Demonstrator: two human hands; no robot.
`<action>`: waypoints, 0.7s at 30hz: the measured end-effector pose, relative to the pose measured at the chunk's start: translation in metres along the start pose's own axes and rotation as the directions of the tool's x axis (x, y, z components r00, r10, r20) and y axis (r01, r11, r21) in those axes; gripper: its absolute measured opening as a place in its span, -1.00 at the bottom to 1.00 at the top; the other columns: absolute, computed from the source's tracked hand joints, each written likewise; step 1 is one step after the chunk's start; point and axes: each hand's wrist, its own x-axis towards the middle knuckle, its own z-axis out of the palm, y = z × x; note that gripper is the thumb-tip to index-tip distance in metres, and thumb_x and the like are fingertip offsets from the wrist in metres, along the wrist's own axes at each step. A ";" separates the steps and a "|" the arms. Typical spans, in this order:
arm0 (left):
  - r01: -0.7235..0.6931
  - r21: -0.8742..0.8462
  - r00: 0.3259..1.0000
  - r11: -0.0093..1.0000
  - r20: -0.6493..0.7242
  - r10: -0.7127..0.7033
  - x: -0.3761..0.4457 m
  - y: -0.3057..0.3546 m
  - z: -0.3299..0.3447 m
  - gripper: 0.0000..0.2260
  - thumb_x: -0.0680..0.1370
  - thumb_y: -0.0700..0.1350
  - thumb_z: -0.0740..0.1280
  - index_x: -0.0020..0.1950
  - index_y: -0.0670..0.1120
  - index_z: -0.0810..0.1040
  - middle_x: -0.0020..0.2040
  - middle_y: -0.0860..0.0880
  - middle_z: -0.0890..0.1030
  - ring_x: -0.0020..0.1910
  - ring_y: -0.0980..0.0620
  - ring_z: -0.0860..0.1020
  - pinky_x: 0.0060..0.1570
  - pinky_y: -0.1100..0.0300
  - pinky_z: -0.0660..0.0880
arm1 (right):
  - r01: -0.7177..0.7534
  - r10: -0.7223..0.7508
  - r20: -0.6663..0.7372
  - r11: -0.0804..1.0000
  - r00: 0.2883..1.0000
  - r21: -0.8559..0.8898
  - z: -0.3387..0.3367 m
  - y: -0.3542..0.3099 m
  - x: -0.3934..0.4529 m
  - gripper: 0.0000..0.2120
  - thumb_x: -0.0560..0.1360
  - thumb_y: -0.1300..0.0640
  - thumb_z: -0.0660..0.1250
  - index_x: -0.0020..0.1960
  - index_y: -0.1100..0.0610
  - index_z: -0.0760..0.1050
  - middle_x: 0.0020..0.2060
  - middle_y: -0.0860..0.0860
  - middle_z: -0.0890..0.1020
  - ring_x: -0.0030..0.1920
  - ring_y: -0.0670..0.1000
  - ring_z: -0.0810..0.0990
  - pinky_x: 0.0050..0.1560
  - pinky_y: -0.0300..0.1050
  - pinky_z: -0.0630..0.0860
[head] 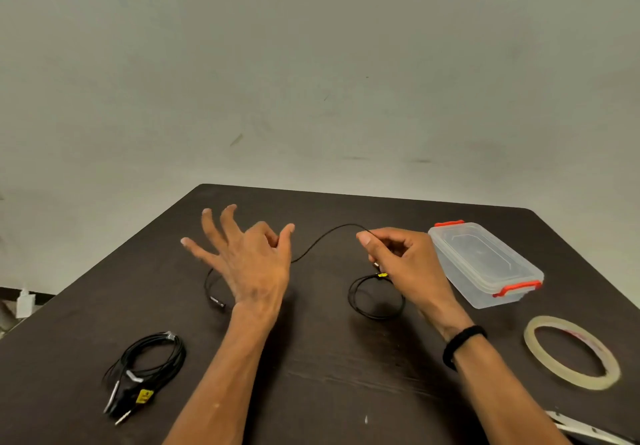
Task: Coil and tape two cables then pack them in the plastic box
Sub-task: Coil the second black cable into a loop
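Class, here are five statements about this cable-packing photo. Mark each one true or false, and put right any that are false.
1. The right hand pinches the thin black cable. True.
2. The plastic box stands open with its lid off. False: the lid is on, with red clips at both ends.
3. A coiled black cable bundle lies on the table near the left forearm. True.
4. The tape roll lies inside the box. False: it lies flat on the table, nearer the camera than the box.
5. The left hand is clenched into a fist. False: its fingers are spread, and the thin cable runs to it.
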 end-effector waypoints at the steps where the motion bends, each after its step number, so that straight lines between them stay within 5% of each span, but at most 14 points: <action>1: -0.089 -0.080 0.993 0.993 -0.085 0.082 -0.001 0.003 0.000 -0.68 0.53 0.29 0.42 -0.26 0.09 0.63 0.36 -0.09 0.49 0.52 -0.19 0.27 0.52 -0.38 0.04 | -0.014 0.014 -0.007 0.999 1.000 0.044 0.001 0.000 0.000 -0.85 0.59 -0.03 0.48 -0.06 0.01 0.77 -0.34 0.00 0.66 -0.32 -0.10 0.56 -0.17 -0.07 0.54; 3: -0.322 -0.327 0.943 0.888 -0.190 0.272 -0.006 0.014 -0.002 -0.68 0.57 0.23 0.41 -0.22 0.02 0.64 0.03 -0.02 0.57 0.13 -0.04 0.50 0.21 -0.09 0.46 | -0.049 0.050 -0.006 0.990 0.999 0.131 0.002 0.002 0.000 -0.83 0.59 -0.02 0.47 -0.04 0.06 0.77 -0.35 0.01 0.63 -0.33 -0.05 0.49 -0.18 -0.03 0.49; 6: -0.526 -0.431 0.817 0.733 -0.016 0.577 -0.030 0.040 -0.009 -0.59 0.63 0.19 0.32 -0.33 0.01 0.40 -0.39 0.05 0.48 -0.33 -0.02 0.50 -0.31 0.02 0.47 | -0.121 0.127 0.000 0.952 0.992 0.281 0.003 0.001 0.003 -0.83 0.62 0.08 0.42 0.08 0.12 0.76 -0.23 0.06 0.70 -0.25 -0.01 0.57 -0.06 0.02 0.54; 9: -0.605 -0.295 0.671 0.740 0.313 0.673 -0.050 0.049 0.002 -0.69 0.57 0.28 0.26 -0.14 0.07 0.53 -0.23 0.10 0.53 -0.16 0.02 0.59 -0.25 0.08 0.49 | -0.133 0.127 0.040 0.970 0.991 0.204 -0.003 0.006 0.007 -0.77 0.70 0.06 0.30 0.23 0.06 0.70 0.02 0.03 0.78 0.04 -0.02 0.73 0.19 0.04 0.62; 13: -0.457 -0.214 0.756 0.863 0.418 0.504 -0.048 0.036 0.018 -0.71 0.62 0.18 0.30 0.28 0.11 0.59 0.06 0.08 0.56 0.14 0.00 0.57 -0.03 0.05 0.53 | -0.042 0.050 0.007 0.898 0.999 -0.437 -0.013 0.024 0.008 -0.72 0.67 0.13 0.29 0.34 0.02 0.63 0.21 0.01 0.72 0.22 -0.02 0.68 0.34 -0.02 0.57; 17: -0.298 -0.215 0.842 0.930 0.399 0.362 -0.038 0.026 0.023 -0.77 0.66 0.04 0.29 0.22 0.03 0.66 0.02 0.03 0.63 0.06 -0.04 0.64 -0.02 0.04 0.55 | -0.042 0.123 0.074 0.741 0.990 -0.670 -0.021 0.025 0.007 -0.66 0.60 0.35 0.29 0.24 0.08 0.71 0.21 0.04 0.72 0.24 0.07 0.66 0.33 -0.12 0.51; 21: -0.296 -0.320 0.863 0.900 0.315 0.396 -0.035 0.024 0.026 -0.84 0.64 -0.02 0.33 0.12 0.02 0.69 -0.05 0.07 0.59 -0.06 0.05 0.60 -0.04 0.06 0.59 | 0.035 0.238 0.237 0.633 0.942 -0.773 -0.026 0.019 0.008 -0.59 0.55 0.40 0.35 0.25 0.02 0.71 0.27 0.02 0.66 0.25 0.07 0.63 0.29 -0.14 0.51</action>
